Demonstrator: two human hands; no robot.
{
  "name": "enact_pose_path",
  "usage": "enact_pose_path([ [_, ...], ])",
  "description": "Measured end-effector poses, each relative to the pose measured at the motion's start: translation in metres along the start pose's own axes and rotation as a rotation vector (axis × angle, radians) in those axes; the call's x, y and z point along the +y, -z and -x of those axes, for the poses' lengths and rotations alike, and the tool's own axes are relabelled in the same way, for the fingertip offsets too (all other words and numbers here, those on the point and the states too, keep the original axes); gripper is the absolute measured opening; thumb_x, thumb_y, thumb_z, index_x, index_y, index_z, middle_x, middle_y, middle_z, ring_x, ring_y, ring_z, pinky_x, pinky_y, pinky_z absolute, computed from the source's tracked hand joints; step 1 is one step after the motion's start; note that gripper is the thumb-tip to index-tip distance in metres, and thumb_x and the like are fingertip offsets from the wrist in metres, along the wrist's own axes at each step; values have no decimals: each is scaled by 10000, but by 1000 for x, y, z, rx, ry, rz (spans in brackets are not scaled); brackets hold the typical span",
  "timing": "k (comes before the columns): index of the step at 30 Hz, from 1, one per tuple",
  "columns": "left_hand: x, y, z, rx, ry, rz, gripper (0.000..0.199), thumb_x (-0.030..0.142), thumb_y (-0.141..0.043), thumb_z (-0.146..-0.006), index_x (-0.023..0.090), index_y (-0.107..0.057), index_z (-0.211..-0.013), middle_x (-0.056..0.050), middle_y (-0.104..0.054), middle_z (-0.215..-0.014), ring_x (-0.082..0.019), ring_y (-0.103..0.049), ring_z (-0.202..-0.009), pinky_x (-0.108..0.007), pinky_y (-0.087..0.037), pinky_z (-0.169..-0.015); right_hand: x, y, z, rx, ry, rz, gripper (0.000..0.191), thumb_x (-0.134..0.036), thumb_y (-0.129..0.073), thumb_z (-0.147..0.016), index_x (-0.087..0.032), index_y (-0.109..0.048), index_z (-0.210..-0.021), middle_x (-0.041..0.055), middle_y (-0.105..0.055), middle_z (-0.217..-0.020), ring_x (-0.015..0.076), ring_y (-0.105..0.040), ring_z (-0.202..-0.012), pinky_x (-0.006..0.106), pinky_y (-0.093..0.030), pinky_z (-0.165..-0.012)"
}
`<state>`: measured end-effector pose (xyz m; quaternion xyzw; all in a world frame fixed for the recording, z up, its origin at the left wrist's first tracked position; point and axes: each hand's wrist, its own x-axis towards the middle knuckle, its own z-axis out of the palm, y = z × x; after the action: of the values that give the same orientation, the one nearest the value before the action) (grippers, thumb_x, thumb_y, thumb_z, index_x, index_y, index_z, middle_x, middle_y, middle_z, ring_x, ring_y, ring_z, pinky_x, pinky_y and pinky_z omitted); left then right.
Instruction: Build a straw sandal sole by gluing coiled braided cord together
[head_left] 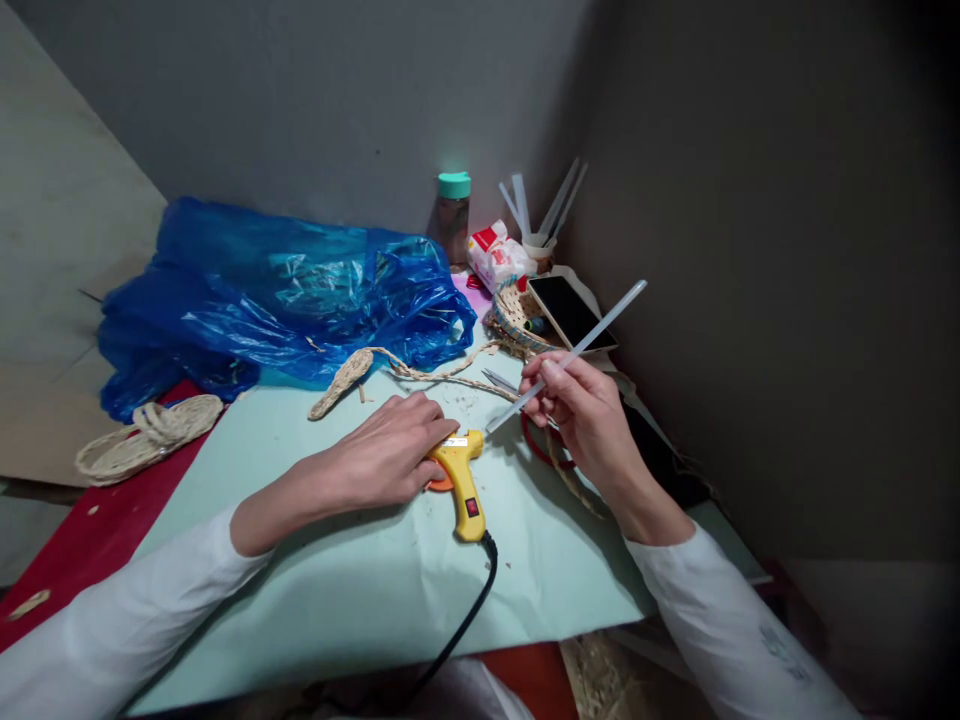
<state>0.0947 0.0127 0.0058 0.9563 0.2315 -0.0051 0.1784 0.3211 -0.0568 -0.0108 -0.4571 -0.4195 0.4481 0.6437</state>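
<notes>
The bare left hand [394, 455] in white sleeve lies palm down, fingers together, over the worktop's middle. The bare right hand [574, 405] is raised, thumb pinched against fingers.

Glossy crinkled plastic on blue bag [300, 290], smooth yellow plastic glue gun [466, 490], rough woven straw slipper [150, 435], matt grey wall [337, 110].

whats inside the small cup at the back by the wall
Several translucent glue sticks stand in the cup, leaning different ways above its rim. Their lower ends and the cup's bottom are hidden.
</notes>
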Motion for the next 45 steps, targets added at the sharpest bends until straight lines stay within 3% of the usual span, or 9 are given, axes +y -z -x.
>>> enact_pose_path([
  [4,1,3,-6,-77,34,25,276,336,-522,-943,164,-651,-1115,-103,-575,-995,-283,-528,-940,-394,-410,-836,-2,-2,6,-4,41,46,222,-354,-751,-837,-168,-638,-886,9,-642,-808,88,-594,-629,180,-478,-566],
  [9,-10,12,-5,-125,41,116,347,449,-629,-894,176,-655,-1106,-63,-584,-969,-239,-564,-927,-314,-437,-792,-6,-5,11,-18,97,49,150,-302,-725,-865,-175,-651,-898,11,-645,-816,98,-607,-638,196,-492,-571],
  [13,-15,22,10,15,50,254,327,389,-704,-845,173,-644,-1083,-60,-595,-992,-228,-568,-923,-314,-449,-797,-11,-7,17,-22,166,-4,88,-273,-696,-895,-195,-654,-904,12,-637,-862,113,-629,-661,217,-529,-573],
  [17,-10,31,24,198,48,352,330,359,-777,-784,188,-654,-1037,-77,-648,-1065,-253,-592,-1017,-352,-462,-895,-16,-14,26,-33,267,-55,15,-218,-652,-928,-214,-653,-913,23,-625,-903,124,-633,-633,238,-540,-515],
  [21,-3,34,27,271,108,438,384,388,-826,-722,198,-687,-1026,-79,-712,-1091,-282,-637,-1059,-365,-483,-929,-19,-22,34,-54,413,-63,116,-110,-639,-912,-213,-683,-941,36,-642,-896,133,-643,-628,267,-580,-529],
  [28,-1,32,27,298,77,445,409,417,-820,-736,184,-700,-1050,-88,-729,-1126,-282,-655,-1074,-349,-498,-922,-23,-30,40,-30,533,47,182,-32,-637,-865,-194,-688,-931,30,-650,-863,143,-652,-651,279,-590,-509],
  [34,4,31,26,256,127,354,398,460,-789,-758,194,-690,-1037,-67,-742,-1057,-268,-674,-997,-321,-502,-852,-24,-27,41,-31,589,105,217,-12,-651,-840,-196,-701,-944,48,-646,-833,211,-673,-825,290,-607,-491],
  [40,0,28,26,268,136,310,442,550,-761,-751,216,-695,-1033,-65,-742,-1064,-272,-677,-974,-324,-499,-831,-25,-25,41,-35,600,198,249,5,-640,-840,-209,-700,-952,41,-649,-815,200,-662,-785,293,-597,-514],
  [45,-1,28,28,275,132,297,421,517,-774,-750,216,-708,-1037,-51,-749,-1028,-248,-678,-899,-309,-496,-801,-25,-22,42,-26,632,283,246,-10,-676,-824,-219,-675,-956,25,-652,-825,210,-668,-836,347,-605,-637],
])
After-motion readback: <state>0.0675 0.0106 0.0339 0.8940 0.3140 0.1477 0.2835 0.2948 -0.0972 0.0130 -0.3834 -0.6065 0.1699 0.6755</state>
